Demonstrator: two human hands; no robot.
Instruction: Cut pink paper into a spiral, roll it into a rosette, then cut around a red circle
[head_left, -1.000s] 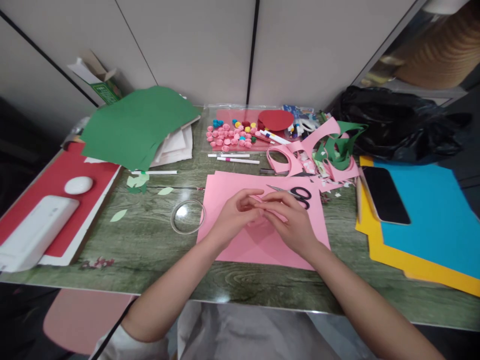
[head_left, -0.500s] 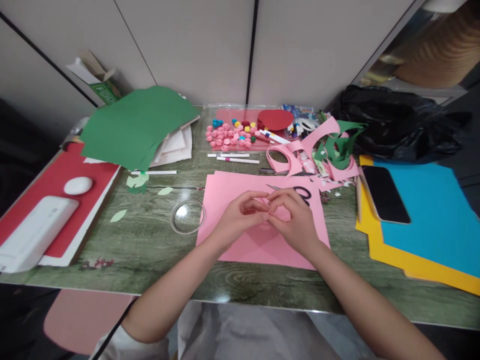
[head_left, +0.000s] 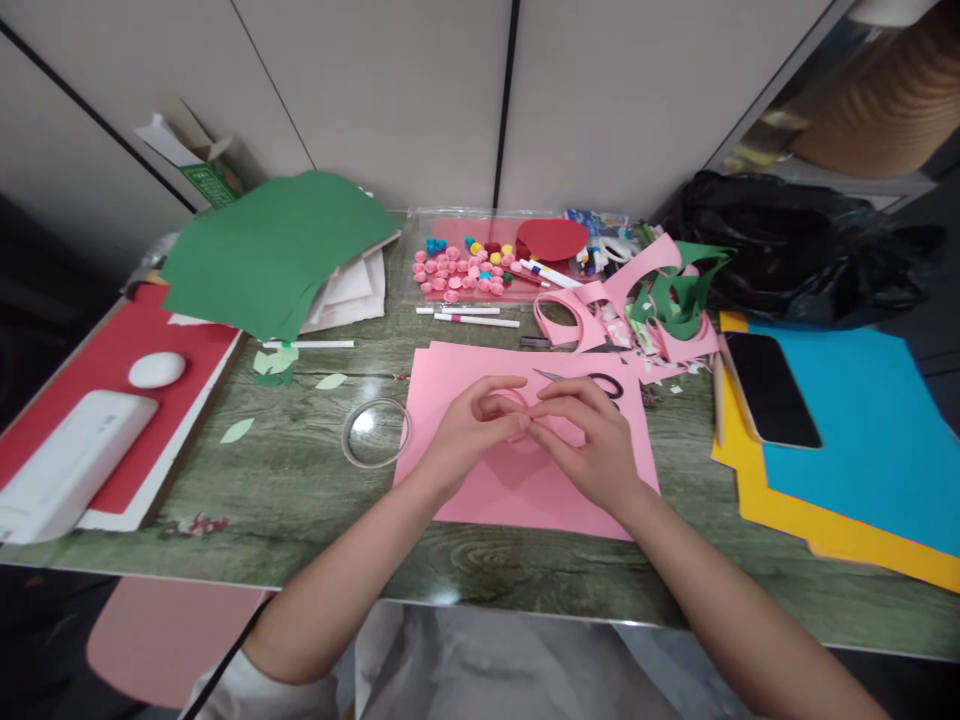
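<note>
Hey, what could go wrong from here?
The small pink piece between the left hand and right hand might crease if squeezed. Dropped, it could be hard to spot on the matching pink sheet. The right hand might brush the scissors lying just beyond it.

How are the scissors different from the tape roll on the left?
The scissors have pointed silver blades and black handles, while the tape roll is one round, greyish ring.
The scissors lie on the pink paper; the tape roll lies mostly on the table.
The scissors are partly hidden behind the right hand, but the tape roll is in full view.
Both are lying down, and nobody is holding either.
</note>
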